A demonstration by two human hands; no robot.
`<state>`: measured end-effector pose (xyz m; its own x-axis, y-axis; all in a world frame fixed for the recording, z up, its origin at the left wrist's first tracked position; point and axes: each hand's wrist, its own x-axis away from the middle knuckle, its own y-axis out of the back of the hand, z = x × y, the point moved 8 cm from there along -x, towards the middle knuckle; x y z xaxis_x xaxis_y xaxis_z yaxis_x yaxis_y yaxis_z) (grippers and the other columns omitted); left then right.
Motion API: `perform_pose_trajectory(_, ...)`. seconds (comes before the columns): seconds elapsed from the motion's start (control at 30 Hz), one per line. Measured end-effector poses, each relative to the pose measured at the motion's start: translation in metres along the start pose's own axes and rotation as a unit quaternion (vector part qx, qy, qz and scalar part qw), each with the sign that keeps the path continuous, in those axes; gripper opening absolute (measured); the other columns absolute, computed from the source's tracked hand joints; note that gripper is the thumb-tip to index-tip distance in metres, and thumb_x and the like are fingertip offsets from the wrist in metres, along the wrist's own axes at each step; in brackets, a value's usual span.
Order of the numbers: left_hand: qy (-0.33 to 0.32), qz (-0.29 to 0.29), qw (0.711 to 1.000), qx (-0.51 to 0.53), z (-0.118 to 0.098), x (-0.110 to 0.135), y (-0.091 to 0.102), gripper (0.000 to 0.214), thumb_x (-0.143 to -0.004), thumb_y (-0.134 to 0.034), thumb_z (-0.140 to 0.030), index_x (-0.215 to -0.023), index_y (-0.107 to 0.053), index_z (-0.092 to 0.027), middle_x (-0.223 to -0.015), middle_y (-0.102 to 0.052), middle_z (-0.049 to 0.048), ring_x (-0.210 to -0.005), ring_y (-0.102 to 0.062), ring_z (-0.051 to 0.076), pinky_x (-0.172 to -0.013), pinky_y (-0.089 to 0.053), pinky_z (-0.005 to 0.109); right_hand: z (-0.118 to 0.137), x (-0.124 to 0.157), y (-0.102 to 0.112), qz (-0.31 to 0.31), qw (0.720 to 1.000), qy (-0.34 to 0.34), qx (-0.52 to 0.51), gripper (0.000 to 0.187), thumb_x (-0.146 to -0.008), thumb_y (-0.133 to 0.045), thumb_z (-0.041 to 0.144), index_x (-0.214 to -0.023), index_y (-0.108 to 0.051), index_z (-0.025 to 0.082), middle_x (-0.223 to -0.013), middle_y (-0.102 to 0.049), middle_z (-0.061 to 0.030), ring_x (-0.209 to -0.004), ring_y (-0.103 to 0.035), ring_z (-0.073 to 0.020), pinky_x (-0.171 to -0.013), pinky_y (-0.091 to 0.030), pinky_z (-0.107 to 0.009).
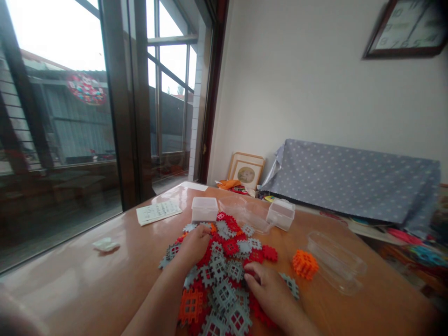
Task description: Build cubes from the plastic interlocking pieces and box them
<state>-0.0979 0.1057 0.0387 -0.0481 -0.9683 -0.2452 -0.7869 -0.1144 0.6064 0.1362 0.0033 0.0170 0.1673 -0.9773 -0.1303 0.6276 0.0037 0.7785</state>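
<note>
A heap of interlocking plastic squares with notched edges and window-like holes lies on the table; it has grey squares (224, 293), red squares (231, 246) and an orange square (191, 305). My left hand (196, 243) is over the heap's far left part, its fingers bent and closed; whatever is between the fingertips is hidden. At the heap's right side is my right hand (269, 285), thumb and curled fingers slightly apart, beside a grey square. Another grey square (290, 285) shows partly behind that hand. A stack of orange squares (305, 264) stands farther right.
Clear plastic boxes (205, 209) (281, 213) stand behind the heap. A transparent tray (336, 261) lies at the right. Left on the wooden table (70, 284) are a written notepad (159, 212) and a crumpled wrapper (106, 244). A glass door (66, 107) borders the left side.
</note>
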Motion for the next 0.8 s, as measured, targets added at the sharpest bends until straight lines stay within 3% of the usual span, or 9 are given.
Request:
perform_pose_trajectory(0.23, -0.019, -0.016, 1.0, -0.012, -0.017, 0.008, -0.001, 0.012, -0.08, -0.058, -0.022, -0.087, -0.067, -0.021, -0.084, -0.071, 0.0036, -0.083, -0.064, 0.02, -0.074, -0.042, 0.026, 0.002, -0.001, 0.004, -0.017, 1.0, 0.002, -0.01, 0.027, -0.093, -0.05, 0.036, -0.105, -0.071, 0.027, -0.092, -0.075, -0.0026, -0.083, -0.068, -0.0205, -0.078, -0.045, -0.03)
perform_pose_trajectory(0.37, -0.025, -0.014, 0.998, -0.053, -0.014, 0.008, -0.003, 0.012, -0.081, -0.057, -0.023, -0.088, -0.066, -0.022, -0.091, -0.072, 0.0038, -0.088, -0.064, 0.02, -0.076, -0.042, 0.027, -0.003, -0.006, 0.009, -0.043, 0.999, -0.006, -0.027, 0.031, -0.093, -0.049, 0.041, -0.11, -0.07, 0.025, -0.097, -0.075, -0.004, -0.089, -0.068, -0.022, -0.08, -0.046, -0.031)
perform_pose_trajectory(0.53, -0.031, 0.01, 0.999, -0.016, -0.005, 0.001, -0.01, 0.011, -0.081, -0.052, -0.021, -0.082, -0.063, -0.021, -0.083, -0.069, 0.0032, -0.081, -0.063, 0.018, -0.07, -0.039, 0.026, -0.007, -0.011, 0.012, -0.061, 0.997, -0.013, -0.046, 0.034, -0.094, -0.048, 0.045, -0.111, -0.069, 0.024, -0.098, -0.075, -0.0049, -0.091, -0.068, -0.0228, -0.079, -0.047, -0.031)
perform_pose_trajectory(0.8, 0.001, -0.013, 0.998, 0.063, 0.003, -0.006, -0.008, 0.018, -0.086, -0.05, -0.031, -0.079, -0.062, -0.019, -0.073, -0.065, 0.0002, -0.071, -0.059, 0.017, -0.063, -0.037, 0.026, 0.003, -0.033, 0.006, -0.054, 0.998, -0.023, -0.017, 0.036, -0.091, -0.051, 0.043, -0.115, -0.069, 0.024, -0.084, -0.073, -0.0023, -0.078, -0.066, -0.021, -0.067, -0.044, -0.029)
